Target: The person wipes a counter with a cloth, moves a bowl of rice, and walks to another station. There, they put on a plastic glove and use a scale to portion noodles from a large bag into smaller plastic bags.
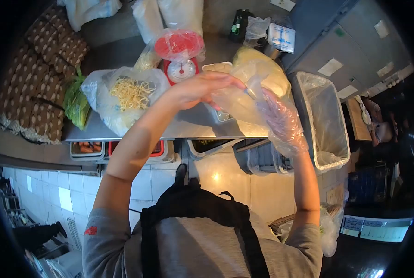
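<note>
My left hand (204, 88) is bare and reaches over the counter, its fingers extended and the thumb apart below them. Its fingertips meet a thin, clear plastic film (238, 101) that spans the gap to my right hand (283, 116). A loose, clear disposable glove covers the right hand, whose fingers are bent around the film's upper end. Behind the left wrist is a kitchen scale (181, 71) with a red pan under plastic. An open bag of bean sprouts (132, 94) lies left of it. Under the hands, a white tray (218, 67) is partly hidden.
Leafy greens (77, 99) and stacked egg trays (40, 74) stand at the left. A large bag of yellowish food (262, 67) sits at the back right. Beside the counter stands a plastic-lined bin (325, 120). Containers (87, 149) show below the counter edge.
</note>
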Tool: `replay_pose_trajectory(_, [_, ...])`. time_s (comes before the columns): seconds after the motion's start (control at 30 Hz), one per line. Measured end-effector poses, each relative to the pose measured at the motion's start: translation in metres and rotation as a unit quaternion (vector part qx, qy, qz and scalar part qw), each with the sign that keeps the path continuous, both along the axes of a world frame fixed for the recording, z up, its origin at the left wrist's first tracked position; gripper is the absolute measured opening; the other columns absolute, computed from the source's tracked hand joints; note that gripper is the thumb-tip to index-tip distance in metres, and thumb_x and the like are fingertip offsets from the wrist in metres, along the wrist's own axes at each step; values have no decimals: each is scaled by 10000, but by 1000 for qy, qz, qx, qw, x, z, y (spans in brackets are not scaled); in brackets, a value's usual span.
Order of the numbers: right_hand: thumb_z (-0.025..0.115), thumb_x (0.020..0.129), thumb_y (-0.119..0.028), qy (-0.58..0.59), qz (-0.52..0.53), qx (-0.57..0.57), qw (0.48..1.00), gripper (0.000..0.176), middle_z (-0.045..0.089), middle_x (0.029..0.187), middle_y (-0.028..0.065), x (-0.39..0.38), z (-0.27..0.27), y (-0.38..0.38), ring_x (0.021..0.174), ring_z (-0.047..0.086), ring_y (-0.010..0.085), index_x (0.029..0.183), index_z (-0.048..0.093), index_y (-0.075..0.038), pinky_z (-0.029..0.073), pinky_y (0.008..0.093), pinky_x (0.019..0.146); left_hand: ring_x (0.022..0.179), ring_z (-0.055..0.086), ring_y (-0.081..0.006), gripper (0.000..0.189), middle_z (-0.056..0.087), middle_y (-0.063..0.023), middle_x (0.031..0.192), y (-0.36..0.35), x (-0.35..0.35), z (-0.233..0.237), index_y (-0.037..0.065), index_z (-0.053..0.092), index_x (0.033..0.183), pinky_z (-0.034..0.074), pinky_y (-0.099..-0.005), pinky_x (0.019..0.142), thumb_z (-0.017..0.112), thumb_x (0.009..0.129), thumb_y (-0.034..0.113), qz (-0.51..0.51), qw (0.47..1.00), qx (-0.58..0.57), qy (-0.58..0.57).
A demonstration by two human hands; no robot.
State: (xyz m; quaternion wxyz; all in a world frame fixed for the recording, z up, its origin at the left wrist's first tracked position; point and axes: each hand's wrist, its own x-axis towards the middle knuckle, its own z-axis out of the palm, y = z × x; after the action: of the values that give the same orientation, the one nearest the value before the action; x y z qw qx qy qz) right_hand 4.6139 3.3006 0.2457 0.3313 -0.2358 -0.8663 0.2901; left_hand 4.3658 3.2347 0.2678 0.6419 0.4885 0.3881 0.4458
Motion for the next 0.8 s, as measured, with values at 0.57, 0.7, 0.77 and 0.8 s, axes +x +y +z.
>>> replay_pose_trajectory(0.57, [521,793,-227,-120,-58,191,973,381,463,1153,141,-137,54,-47,1079,439,265,1146,490,-87,357,382,898,671,596,-308,149,606,-135,780,-88,-135,14,77,594,865,469,-412,543,499,765,130,369,452,386,714])
replay_pose_trajectory(0.7, [516,798,-226,124,128,-170,969,292,526,1035,140,-203,2,-89,975,504,272,1043,551,-71,399,365,828,977,522,-382,568,476,-254,1154,-133,-198,5,-47,473,1133,439,-429,791,541,810,416,516,293,331,734])
replay_pose_trajectory(0.77, [514,801,-226,166,156,-292,929,260,557,976,139,-256,-31,-115,923,536,275,992,581,-62,420,357,792,1124,427,-389,713,382,-281,1258,-154,-203,-5,-78,371,1225,368,-410,917,630,742,378,499,450,81,736])
replay_pose_trajectory(0.8, [504,789,-217,130,111,-345,923,251,585,887,142,-283,-43,-122,862,564,280,974,579,-64,439,382,730,1129,419,-393,713,385,-289,1250,-159,-237,-33,-80,353,1233,367,-419,915,649,721,316,483,470,145,724])
